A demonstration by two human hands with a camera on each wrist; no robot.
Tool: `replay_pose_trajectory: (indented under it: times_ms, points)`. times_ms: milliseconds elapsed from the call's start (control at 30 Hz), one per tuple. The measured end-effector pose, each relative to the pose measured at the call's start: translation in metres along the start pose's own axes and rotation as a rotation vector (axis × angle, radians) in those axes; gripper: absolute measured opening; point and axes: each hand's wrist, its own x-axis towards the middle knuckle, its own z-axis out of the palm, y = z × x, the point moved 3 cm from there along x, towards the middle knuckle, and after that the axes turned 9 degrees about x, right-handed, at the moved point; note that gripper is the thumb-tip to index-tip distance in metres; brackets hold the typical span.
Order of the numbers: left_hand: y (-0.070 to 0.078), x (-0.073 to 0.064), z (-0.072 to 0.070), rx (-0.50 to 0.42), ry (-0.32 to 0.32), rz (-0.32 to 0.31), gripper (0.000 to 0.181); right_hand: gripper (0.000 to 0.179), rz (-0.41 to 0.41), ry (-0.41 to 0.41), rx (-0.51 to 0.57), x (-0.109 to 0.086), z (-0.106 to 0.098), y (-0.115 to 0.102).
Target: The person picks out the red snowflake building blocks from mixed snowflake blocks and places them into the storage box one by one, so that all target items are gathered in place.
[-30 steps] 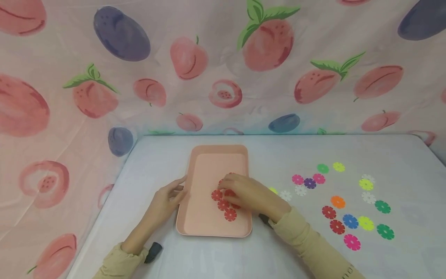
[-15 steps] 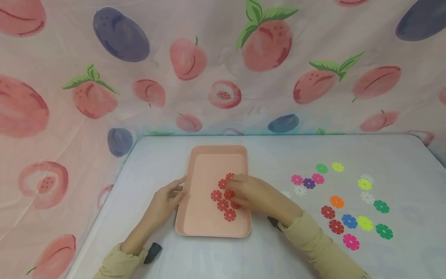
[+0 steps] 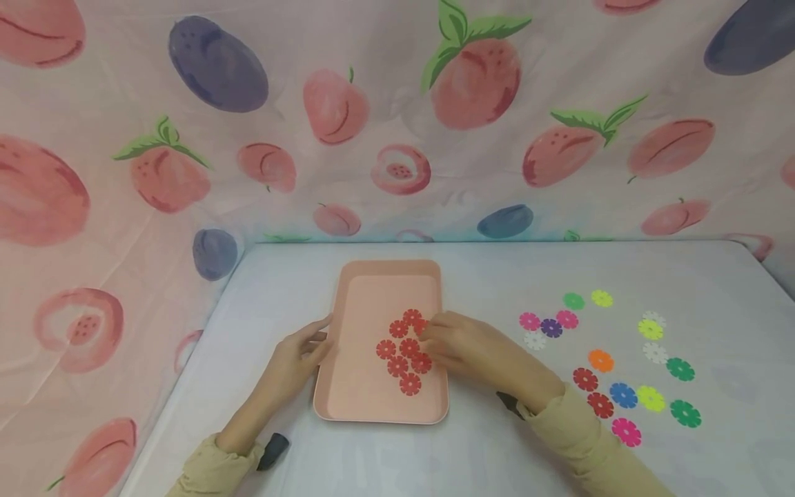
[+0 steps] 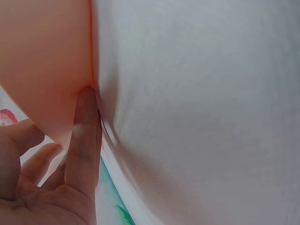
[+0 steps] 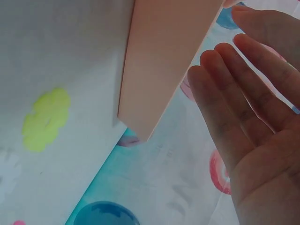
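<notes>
In the head view, a shallow pink tray (image 3: 360, 304) lies left of the table's middle. Several red notched snowflake discs (image 3: 398, 366) are grouped in its right half. My left hand (image 3: 295, 357) is at the tray's left side; in the left wrist view a straight finger (image 4: 82, 140) touches the outer wall. Over the right rim is my right hand (image 3: 468, 348), its fingertips overlapping the rightmost red discs in the head view. The right wrist view shows its fingers (image 5: 218, 101) extended beside the tray wall (image 5: 159, 61), with nothing between them.
Right of the tray are scattered snowflake discs: orange (image 3: 601, 360), blue (image 3: 624, 395), purple (image 3: 551, 328), green (image 3: 681, 368), pink, white, yellow and two dark red (image 3: 585, 379). A yellow disc (image 5: 47, 119) lies near the tray. Fruit-print cloth (image 3: 397, 83) hangs behind and left.
My right hand has drawn back to the right, from over the middle of the red discs to the tray's right rim, uncovering more of them. My left hand has stayed in place.
</notes>
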Motion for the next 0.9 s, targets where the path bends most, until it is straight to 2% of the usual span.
replay_pose_trajectory:
  times_ms: [167,400,600,900]
  points:
    - [0.001,0.000,-0.001,0.008,0.000,0.001,0.049,0.026,0.015,0.029,-0.032,-0.008,-0.003,0.002]
    - [0.002,-0.001,-0.002,0.002,-0.001,0.007,0.049,0.033,0.141,-0.016,-0.047,-0.019,-0.007,0.005]
    - [0.002,-0.001,-0.002,0.015,0.007,0.012,0.049,0.033,0.207,-0.026,-0.047,-0.030,-0.011,0.009]
    - [0.001,-0.001,-0.001,-0.008,-0.004,0.001,0.050,0.029,0.232,-0.004,-0.074,-0.048,-0.018,0.015]
